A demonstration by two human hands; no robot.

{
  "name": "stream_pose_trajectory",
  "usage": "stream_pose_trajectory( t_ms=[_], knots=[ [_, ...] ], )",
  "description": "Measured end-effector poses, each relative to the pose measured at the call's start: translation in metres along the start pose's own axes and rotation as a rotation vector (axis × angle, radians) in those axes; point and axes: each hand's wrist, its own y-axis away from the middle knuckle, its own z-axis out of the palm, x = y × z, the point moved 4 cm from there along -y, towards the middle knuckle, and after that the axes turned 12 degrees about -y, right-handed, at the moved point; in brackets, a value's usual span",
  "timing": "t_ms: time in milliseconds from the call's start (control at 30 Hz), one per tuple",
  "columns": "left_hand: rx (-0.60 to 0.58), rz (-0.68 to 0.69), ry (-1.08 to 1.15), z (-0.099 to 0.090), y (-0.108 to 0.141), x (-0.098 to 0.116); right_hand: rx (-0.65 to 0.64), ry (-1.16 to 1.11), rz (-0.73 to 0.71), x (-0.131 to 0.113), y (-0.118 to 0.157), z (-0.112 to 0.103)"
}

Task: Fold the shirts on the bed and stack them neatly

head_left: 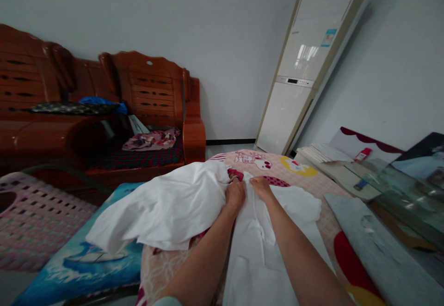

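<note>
Two white cloths lie on a pink patterned cover. One white cloth is bunched to the left and hangs over the cover's edge. The other white garment stretches from the middle toward the front, with part of it spread to the right. My left hand is closed at the inner edge of the left cloth, beside a small dark red piece; what its fingers hold is partly hidden. My right hand pinches the top edge of the right garment. The hands are close together but apart.
The patterned cover lies beneath the cloths. At the left are a wooden sofa, a pink woven chair and a blue cushion. A tall white air conditioner stands behind; a glass shelf is at the right.
</note>
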Motion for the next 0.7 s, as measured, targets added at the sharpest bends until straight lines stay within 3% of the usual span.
stream_pose_trajectory(
  t_ms=[433,567,700],
  knots=[
    [0.044,-0.095,0.048,-0.008,0.003,0.001,0.123,0.093,-0.119,-0.007,0.018,0.017],
    [0.040,-0.102,0.042,-0.009,0.003,0.000,0.017,0.089,-0.257,-0.013,0.011,0.029],
    [0.048,-0.088,0.046,-0.010,0.003,-0.002,-0.021,0.047,-0.232,-0.005,0.004,0.035]
  ],
)
